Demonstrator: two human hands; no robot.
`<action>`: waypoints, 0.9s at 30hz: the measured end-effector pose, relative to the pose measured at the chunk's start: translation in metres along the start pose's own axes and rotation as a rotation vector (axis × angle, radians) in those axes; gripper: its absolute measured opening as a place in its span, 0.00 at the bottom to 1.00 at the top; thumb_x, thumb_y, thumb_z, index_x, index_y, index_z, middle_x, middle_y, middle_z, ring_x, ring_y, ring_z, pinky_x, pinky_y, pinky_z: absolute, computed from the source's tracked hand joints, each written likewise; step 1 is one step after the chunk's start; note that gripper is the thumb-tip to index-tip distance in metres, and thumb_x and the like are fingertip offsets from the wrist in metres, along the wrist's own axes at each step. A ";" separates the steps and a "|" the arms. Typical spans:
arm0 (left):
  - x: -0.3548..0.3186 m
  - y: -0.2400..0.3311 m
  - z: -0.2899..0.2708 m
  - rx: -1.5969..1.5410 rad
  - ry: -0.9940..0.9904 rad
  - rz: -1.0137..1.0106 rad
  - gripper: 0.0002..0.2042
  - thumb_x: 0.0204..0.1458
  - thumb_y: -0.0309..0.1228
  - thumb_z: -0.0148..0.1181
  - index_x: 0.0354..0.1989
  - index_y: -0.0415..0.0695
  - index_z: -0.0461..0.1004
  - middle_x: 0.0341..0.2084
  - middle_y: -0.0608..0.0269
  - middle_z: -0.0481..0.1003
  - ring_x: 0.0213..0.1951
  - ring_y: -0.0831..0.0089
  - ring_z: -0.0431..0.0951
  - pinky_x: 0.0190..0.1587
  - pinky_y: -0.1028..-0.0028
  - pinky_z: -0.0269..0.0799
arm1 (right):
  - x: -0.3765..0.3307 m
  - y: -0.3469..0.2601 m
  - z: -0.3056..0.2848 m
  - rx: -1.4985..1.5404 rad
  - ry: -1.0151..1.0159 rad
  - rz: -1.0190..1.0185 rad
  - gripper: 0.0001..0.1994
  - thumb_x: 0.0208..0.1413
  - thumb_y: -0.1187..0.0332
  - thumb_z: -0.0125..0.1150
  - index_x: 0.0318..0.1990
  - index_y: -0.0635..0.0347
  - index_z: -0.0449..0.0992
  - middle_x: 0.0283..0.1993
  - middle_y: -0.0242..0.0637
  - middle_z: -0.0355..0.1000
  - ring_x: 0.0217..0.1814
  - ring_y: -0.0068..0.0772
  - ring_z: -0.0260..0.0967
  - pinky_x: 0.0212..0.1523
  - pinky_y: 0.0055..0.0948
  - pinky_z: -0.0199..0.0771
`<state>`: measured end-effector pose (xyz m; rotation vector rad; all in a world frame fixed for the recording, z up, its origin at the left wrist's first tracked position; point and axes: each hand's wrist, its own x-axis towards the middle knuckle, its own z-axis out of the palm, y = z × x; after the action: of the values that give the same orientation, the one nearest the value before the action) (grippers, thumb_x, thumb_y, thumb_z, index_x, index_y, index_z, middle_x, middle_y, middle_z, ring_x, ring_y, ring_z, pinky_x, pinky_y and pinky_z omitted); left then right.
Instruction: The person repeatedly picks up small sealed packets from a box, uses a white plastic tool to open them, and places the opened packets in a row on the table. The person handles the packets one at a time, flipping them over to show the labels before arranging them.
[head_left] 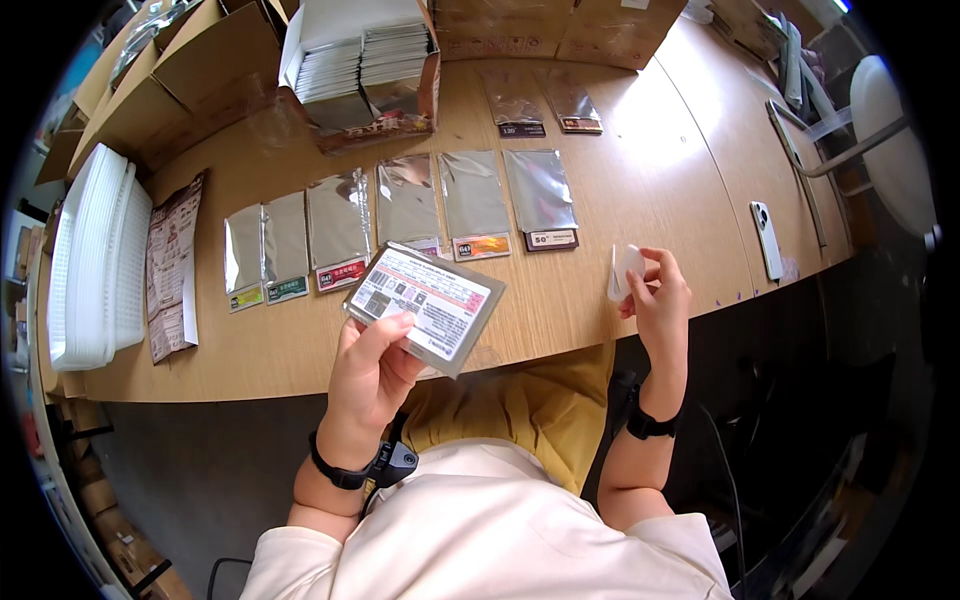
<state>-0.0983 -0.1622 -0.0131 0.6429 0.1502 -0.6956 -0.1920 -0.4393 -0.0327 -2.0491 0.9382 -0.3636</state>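
Left hand [372, 360] and right hand [658, 285] are both raised at the near side of the wooden counter [650, 180]. The left hand is closed on a flat rectangular silver packet with a white printed label [425, 305], its thumb pressed on the label and its fingers beneath. The packet is tilted, held above the counter, and overlaps part of the pouches behind it. The right hand has its thumb and fingers pinched together on a small thin white piece with rounded edges [627, 272]; what that piece is, I cannot tell.

Beyond the hands, six flat shiny silver pouches lie in a row, each with a coloured strip at its near end: yellow-green [243, 250], green [285, 240], red [338, 215], purplish [405, 195], orange [475, 190] and dark brown with white [541, 185]. Farther back lie two more silver pouches, left [513, 103] and right [568, 98]. An open cardboard box packed with upright packets [430, 100] stands at the far side. At left are stacked white plastic baskets [95, 260] beside a brown-and-white printed sheet [172, 270]; at right lies a white phone [766, 240].
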 end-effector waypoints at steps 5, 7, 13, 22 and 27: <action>0.003 0.003 -0.002 0.004 0.053 0.052 0.11 0.48 0.20 0.51 0.41 0.35 0.67 0.35 0.54 0.74 0.36 0.70 0.78 0.38 0.73 0.79 | 0.005 0.012 0.005 -0.171 0.084 -0.024 0.12 0.51 0.77 0.55 0.44 0.65 0.68 0.33 0.40 0.66 0.20 0.23 0.68 0.17 0.21 0.69; 0.003 0.001 -0.001 0.072 0.042 0.080 0.11 0.48 0.20 0.51 0.41 0.35 0.68 0.34 0.54 0.74 0.35 0.70 0.78 0.37 0.74 0.79 | 0.004 0.023 0.007 -0.390 0.235 -0.225 0.13 0.49 0.77 0.57 0.44 0.65 0.69 0.40 0.41 0.64 0.26 0.22 0.67 0.24 0.18 0.70; -0.002 -0.014 0.007 0.257 -0.009 0.108 0.11 0.49 0.18 0.52 0.42 0.33 0.68 0.36 0.52 0.74 0.36 0.67 0.78 0.38 0.70 0.79 | -0.058 -0.047 0.031 0.688 -0.419 -0.133 0.11 0.51 0.77 0.57 0.43 0.65 0.68 0.36 0.33 0.68 0.31 0.16 0.66 0.27 0.14 0.67; 0.000 -0.017 0.011 0.206 -0.057 -0.006 0.11 0.52 0.19 0.49 0.44 0.32 0.66 0.37 0.49 0.73 0.39 0.64 0.77 0.41 0.66 0.78 | -0.077 -0.059 0.038 0.919 -0.599 -0.032 0.07 0.53 0.77 0.56 0.39 0.68 0.70 0.31 0.33 0.71 0.29 0.16 0.68 0.21 0.12 0.64; 0.007 -0.016 0.002 0.014 -0.050 -0.204 0.12 0.53 0.21 0.48 0.45 0.32 0.65 0.38 0.49 0.73 0.39 0.65 0.77 0.40 0.70 0.78 | -0.078 -0.061 0.036 0.975 -0.600 0.003 0.07 0.53 0.77 0.56 0.39 0.69 0.71 0.31 0.34 0.72 0.29 0.17 0.69 0.20 0.12 0.65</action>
<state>-0.1034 -0.1767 -0.0217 0.6285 0.1667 -0.9095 -0.1952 -0.3391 -0.0012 -1.1336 0.2763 -0.1314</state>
